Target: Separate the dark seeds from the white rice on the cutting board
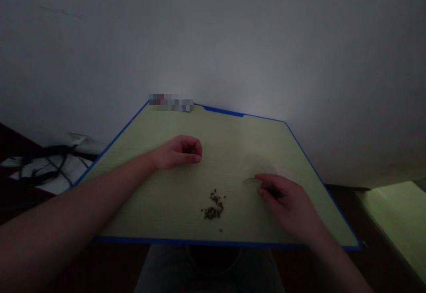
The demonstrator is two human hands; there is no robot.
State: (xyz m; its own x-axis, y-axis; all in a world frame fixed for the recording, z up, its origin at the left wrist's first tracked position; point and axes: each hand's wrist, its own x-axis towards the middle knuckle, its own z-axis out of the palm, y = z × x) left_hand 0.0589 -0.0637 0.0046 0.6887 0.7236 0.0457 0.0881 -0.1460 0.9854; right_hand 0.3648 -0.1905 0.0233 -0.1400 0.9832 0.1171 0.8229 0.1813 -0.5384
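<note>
My left hand (181,153) is curled closed above the middle left of the table. Small dark brown bits seem to lie in its hollow, though the shade makes them hard to tell. On the right, my right hand (289,202) is closed, thumb and index finger pinching a thin, pale, curved strand-like item (249,180) that juts out to the left. Its palm lies in shadow, so what else it holds is hidden. Between the hands and nearer the front edge, a loose heap of small dark brown grains (213,213) lies on the table, with a few strays around it.
The pale table (229,146) has blue edging and stands against a grey wall (216,40). A blurred-out item (171,102) sits at its back left corner. Black cables (49,164) lie beyond the left edge. Another pale surface (396,213) is at the far right.
</note>
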